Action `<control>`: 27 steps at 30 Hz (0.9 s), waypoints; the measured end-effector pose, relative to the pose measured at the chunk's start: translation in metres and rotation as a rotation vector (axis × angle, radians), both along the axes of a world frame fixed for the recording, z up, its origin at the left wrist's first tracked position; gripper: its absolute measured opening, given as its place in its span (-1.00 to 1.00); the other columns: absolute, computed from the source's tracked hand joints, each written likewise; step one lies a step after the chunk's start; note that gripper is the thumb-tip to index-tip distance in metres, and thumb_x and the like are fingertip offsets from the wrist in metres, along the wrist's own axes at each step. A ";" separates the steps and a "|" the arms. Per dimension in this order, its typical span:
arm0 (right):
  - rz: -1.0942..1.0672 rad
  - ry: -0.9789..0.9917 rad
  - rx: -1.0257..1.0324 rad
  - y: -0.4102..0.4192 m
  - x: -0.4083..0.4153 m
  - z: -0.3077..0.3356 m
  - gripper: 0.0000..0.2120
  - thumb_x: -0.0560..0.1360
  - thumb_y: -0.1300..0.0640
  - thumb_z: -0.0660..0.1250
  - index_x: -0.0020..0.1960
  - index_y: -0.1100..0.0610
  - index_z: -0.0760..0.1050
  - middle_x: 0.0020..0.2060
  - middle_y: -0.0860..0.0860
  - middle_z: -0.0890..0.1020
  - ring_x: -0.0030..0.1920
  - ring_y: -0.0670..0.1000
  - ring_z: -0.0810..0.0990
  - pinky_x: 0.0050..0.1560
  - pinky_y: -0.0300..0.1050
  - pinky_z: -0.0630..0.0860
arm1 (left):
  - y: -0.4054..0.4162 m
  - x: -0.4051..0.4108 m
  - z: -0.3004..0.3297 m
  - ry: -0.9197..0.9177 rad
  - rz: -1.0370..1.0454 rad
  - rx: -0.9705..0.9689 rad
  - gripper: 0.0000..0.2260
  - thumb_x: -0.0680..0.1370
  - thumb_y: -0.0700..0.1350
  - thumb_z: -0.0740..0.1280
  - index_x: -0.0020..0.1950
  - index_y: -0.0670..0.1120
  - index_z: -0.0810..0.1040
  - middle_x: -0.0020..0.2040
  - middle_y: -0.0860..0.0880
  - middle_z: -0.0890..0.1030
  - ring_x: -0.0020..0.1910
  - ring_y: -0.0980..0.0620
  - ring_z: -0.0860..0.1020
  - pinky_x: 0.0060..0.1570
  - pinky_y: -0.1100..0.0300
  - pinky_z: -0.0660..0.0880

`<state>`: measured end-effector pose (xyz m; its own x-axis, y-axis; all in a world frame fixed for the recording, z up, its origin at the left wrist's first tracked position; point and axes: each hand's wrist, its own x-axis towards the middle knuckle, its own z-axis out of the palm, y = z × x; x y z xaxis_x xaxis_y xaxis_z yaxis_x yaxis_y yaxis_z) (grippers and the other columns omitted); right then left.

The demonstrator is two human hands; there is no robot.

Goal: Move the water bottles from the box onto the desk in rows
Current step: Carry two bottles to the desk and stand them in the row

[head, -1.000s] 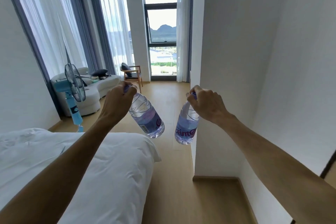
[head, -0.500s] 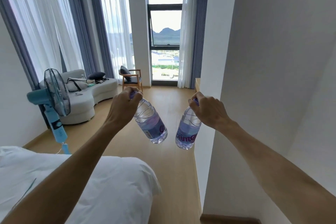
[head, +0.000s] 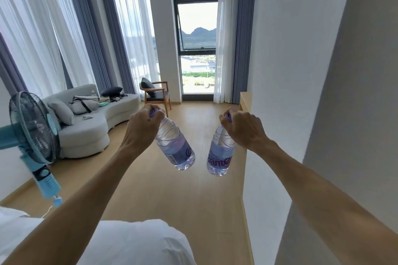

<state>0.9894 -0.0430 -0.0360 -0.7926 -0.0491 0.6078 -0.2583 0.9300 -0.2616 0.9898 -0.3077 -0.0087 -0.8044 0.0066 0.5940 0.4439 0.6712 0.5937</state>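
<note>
Both bare arms are reaching forward; the left hand (head: 143,128) and right hand (head: 243,129) are each gripping a bottle by its neck.

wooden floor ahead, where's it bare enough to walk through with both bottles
The light wooden floor is bare down the middle, between the curved white sofa and the white wall, up to the dark-framed window. Tighter on the left: the blue standing fan and the white bed corner.
</note>
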 end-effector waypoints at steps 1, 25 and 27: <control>0.014 -0.002 -0.004 0.002 -0.024 -0.002 -0.69 0.63 -0.06 0.12 0.02 0.15 0.49 -0.13 0.08 0.67 -0.22 0.10 0.64 -0.25 -0.10 0.56 | 0.003 -0.022 -0.001 -0.006 0.013 -0.005 -0.81 0.61 -0.08 0.20 0.04 -0.14 0.56 -0.16 -0.07 0.59 -0.28 0.10 0.47 -0.30 0.25 0.41; 0.027 0.014 0.085 0.031 -0.536 -0.007 -0.69 0.64 -0.06 0.10 -0.05 0.14 0.46 -0.29 0.06 0.59 -0.38 0.05 0.52 -0.30 -0.01 0.54 | 0.024 -0.529 -0.013 -0.064 0.087 0.037 -0.82 0.59 -0.03 0.22 -0.01 -0.08 0.56 -0.25 0.05 0.54 -0.25 0.14 0.46 -0.33 0.23 0.31; 0.015 0.009 0.060 0.039 -0.579 -0.010 -0.71 0.63 -0.06 0.11 -0.08 0.12 0.44 -0.29 0.04 0.59 -0.40 0.01 0.49 -0.34 -0.06 0.49 | 0.028 -0.578 -0.011 -0.068 0.058 0.036 -0.83 0.59 -0.02 0.22 -0.02 -0.07 0.55 -0.26 0.06 0.54 -0.26 0.13 0.47 -0.33 0.21 0.32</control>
